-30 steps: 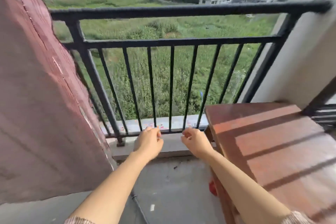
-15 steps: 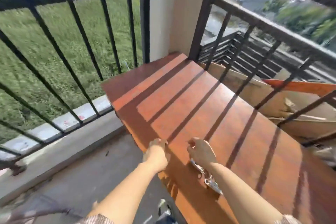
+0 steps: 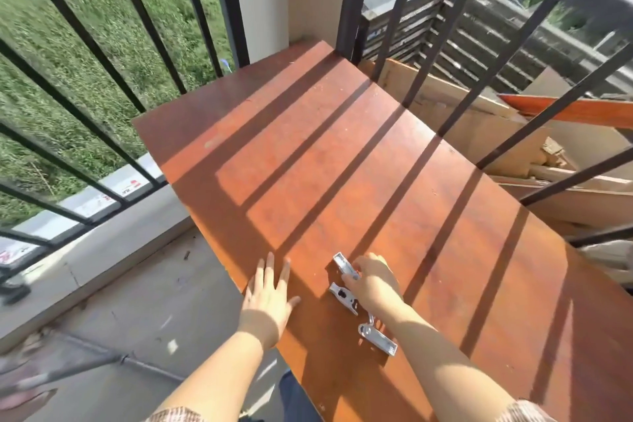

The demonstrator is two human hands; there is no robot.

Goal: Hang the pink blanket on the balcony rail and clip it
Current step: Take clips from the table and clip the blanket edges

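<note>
1. Attention is no longer on the front of the balcony (the head turns right within the last second). The pink blanket [image 3: 20, 384], draped over the rail at the left a second ago, is now at most a pinkish blur in the bottom-left corner. I cannot tell for sure that it is the blanket.
2. The balcony rail [image 3: 78, 27] now runs along the left edge of the view. Nothing hangs on the stretch that shows.
3. The left hand [image 3: 270, 295], loosely fisted in the air half a second ago, now lies flat on the near edge of the wooden board [image 3: 376, 164]. Its fingers [image 3: 270, 271] are straight and slightly spread, and they hold nothing.
4. Three metal clips [image 3: 343, 296] lie in a loose row on the board, just right of that hand. They are part-hidden under the other wrist.
5. The right hand [image 3: 375, 288], a fist above the board half a second ago, is now down on the clips. Its fingers curl over the farthest clip [image 3: 346, 265] and seem to pinch its near end, though the exact hold is hidden.
6. My reading is that the hanging is done and the clipping step is starting. The clip is in hand but not yet lifted, so what remains is to carry it back left to the blanket on the rail.
</note>
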